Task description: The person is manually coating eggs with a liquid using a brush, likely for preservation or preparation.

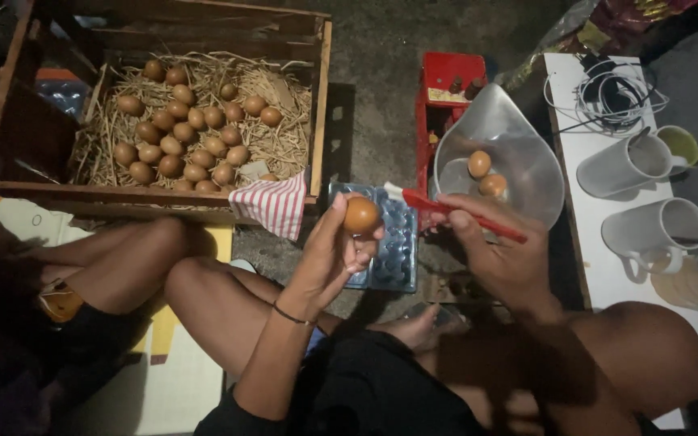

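Head view. My left hand (333, 254) was raised at the centre of the frame, its grip closed around a single brown egg (361, 215) held at the fingertips; the egg sat at the 1 o'clock edge of that hand, lifted clear of everything below, probably so that its shell stayed exposed to the tool. My right hand (498, 258), at 3 o'clock from the egg, had its grip closed narrowly on a red-handled brush (454, 211), white head pointing toward 9 o'clock and lying just beside the egg; whether it touched the shell could not be told. A clear plastic bowl (519, 153), at 1 o'clock from the right hand, held two more eggs, seemingly kept near for easy reach. A blue egg tray (393, 242) lay on the floor directly beneath the held egg. At 10 o'clock a wooden crate (321, 97) lined with straw held many brown eggs, a red-striped cloth (272, 206) draped over its near edge. Two white mugs (624, 165) stood on a white counter (587, 242) at 3 o'clock.
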